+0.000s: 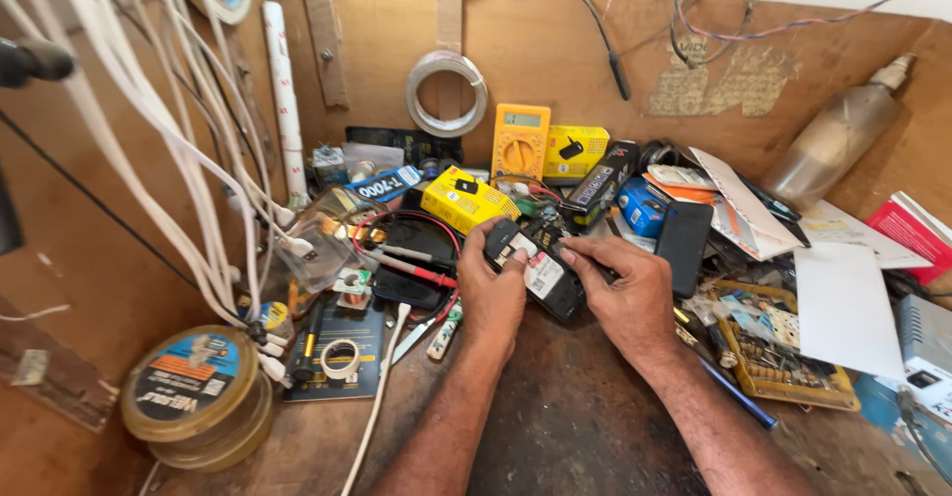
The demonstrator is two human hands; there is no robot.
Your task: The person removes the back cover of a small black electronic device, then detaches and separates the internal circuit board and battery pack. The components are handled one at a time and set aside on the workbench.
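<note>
Small black opened mobile phone (540, 268) just below yellow multimeter (521, 141), pinched at both ends by left hand (493, 293) and right hand (625, 288); probably light, stiff, fragile; best held by edges.

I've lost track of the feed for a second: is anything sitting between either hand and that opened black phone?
Nothing visible does. The left hand and the right hand both have the opened black phone in their grip, fingers directly on it. The yellow box and red and black probe leads lie beside it, not between.
</note>
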